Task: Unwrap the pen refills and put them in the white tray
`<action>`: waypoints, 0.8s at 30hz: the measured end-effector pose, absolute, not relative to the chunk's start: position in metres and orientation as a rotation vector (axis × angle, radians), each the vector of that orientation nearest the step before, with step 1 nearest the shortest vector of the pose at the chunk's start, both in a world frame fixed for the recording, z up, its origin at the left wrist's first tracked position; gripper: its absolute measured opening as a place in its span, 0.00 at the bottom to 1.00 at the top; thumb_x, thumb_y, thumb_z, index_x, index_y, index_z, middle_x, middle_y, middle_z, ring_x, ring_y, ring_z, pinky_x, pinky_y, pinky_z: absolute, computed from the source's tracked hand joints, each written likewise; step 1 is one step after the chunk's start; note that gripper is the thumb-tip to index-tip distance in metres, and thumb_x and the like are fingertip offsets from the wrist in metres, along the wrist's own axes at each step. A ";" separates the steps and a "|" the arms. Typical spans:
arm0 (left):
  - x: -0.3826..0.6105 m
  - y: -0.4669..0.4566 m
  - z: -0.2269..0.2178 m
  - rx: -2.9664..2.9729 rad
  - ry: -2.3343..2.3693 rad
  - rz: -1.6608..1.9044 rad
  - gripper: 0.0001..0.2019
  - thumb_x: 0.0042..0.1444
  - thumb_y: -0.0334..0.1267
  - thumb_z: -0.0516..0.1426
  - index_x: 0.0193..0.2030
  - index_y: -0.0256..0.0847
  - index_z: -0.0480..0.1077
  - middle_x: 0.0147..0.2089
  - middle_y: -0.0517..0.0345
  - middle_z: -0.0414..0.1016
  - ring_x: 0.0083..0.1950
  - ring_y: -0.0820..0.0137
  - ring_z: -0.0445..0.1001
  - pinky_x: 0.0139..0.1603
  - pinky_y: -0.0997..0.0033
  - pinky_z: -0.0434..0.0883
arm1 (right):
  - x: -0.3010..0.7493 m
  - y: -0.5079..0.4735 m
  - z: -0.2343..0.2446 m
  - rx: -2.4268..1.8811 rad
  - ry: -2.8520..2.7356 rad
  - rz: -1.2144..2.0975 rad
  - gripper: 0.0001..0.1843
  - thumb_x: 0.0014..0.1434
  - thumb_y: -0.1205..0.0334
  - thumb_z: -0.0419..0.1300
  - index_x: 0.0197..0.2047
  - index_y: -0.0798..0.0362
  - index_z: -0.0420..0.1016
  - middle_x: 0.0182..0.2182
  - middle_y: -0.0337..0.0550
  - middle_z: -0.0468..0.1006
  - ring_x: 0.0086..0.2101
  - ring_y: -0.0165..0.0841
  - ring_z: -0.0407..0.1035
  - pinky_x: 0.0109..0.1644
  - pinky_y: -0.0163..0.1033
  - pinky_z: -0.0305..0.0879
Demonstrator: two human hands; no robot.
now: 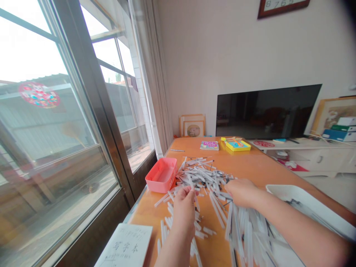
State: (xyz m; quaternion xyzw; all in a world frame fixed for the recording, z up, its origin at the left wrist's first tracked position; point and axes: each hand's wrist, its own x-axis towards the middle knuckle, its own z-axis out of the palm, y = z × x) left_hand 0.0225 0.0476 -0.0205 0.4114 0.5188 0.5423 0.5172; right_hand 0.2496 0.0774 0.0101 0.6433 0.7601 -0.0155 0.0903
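Observation:
A heap of thin, translucent white plastic tubes mixed with black thin pieces (205,174) spreads over the wooden table (258,163). My left hand (185,205) is closed in a pinch in front of the heap, and a translucent plastic tube (190,181) stands up from its fingertips. At the heap's right side is my right hand (241,192), fingers curled down among the tubes. Its fingertips are partly hidden, so what they hold cannot be made out. More long tubes (244,233) lie in a bunch below my right forearm.
A pink plastic basket (161,176) stands left of the heap, with a notebook (125,244) nearer me. On the right is a white tray (283,190) with dark thin pieces. Farther back lie a pen (177,150), a colourful booklet (209,145) and a yellow tray (237,146).

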 end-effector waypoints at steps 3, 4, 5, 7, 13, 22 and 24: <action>0.025 0.046 -0.018 0.948 1.241 1.300 0.17 0.50 0.51 0.61 0.36 0.38 0.73 0.26 0.63 0.65 0.24 0.76 0.57 0.26 0.75 0.52 | 0.251 0.076 0.007 1.883 2.301 -0.007 0.11 0.47 0.76 0.61 0.31 0.52 0.79 0.32 0.52 0.81 0.36 0.46 0.77 0.35 0.40 0.60; 0.026 0.046 -0.017 0.938 1.236 1.300 0.17 0.49 0.51 0.61 0.36 0.38 0.73 0.25 0.63 0.65 0.23 0.76 0.57 0.25 0.75 0.52 | 0.252 0.075 0.006 1.867 2.326 0.001 0.11 0.48 0.76 0.60 0.31 0.51 0.79 0.32 0.51 0.81 0.36 0.45 0.76 0.35 0.39 0.59; 0.027 0.045 -0.015 0.930 1.230 1.300 0.17 0.49 0.51 0.62 0.36 0.38 0.73 0.25 0.63 0.65 0.23 0.76 0.57 0.25 0.75 0.52 | 0.253 0.074 0.006 1.850 2.354 0.009 0.11 0.48 0.75 0.60 0.31 0.50 0.78 0.32 0.50 0.81 0.36 0.43 0.76 0.35 0.39 0.58; 0.027 0.044 -0.014 0.926 1.217 1.303 0.18 0.48 0.52 0.62 0.35 0.38 0.73 0.25 0.62 0.65 0.23 0.76 0.58 0.25 0.75 0.53 | 0.254 0.073 0.005 1.823 2.409 0.028 0.11 0.49 0.75 0.60 0.31 0.49 0.77 0.33 0.47 0.80 0.36 0.41 0.75 0.35 0.38 0.57; 0.026 0.044 -0.016 0.958 1.216 1.296 0.18 0.49 0.53 0.62 0.36 0.38 0.73 0.25 0.62 0.66 0.24 0.75 0.58 0.27 0.75 0.54 | 0.257 0.068 0.010 1.873 2.465 0.051 0.11 0.50 0.75 0.57 0.32 0.49 0.73 0.31 0.42 0.78 0.32 0.37 0.71 0.32 0.36 0.48; 0.028 0.044 -0.023 1.159 1.105 1.265 0.14 0.52 0.48 0.62 0.35 0.38 0.74 0.31 0.57 0.73 0.31 0.72 0.64 0.34 0.72 0.59 | 0.252 0.060 0.045 2.089 2.659 0.159 0.11 0.57 0.70 0.53 0.40 0.46 0.72 0.36 0.37 0.78 0.36 0.33 0.70 0.34 0.35 0.50; 0.029 0.044 -0.024 1.170 1.082 1.243 0.13 0.51 0.46 0.62 0.35 0.38 0.74 0.31 0.57 0.73 0.30 0.72 0.63 0.34 0.72 0.59 | 0.250 0.056 0.058 2.106 2.683 0.225 0.13 0.59 0.68 0.53 0.42 0.45 0.74 0.38 0.38 0.78 0.39 0.34 0.71 0.36 0.35 0.51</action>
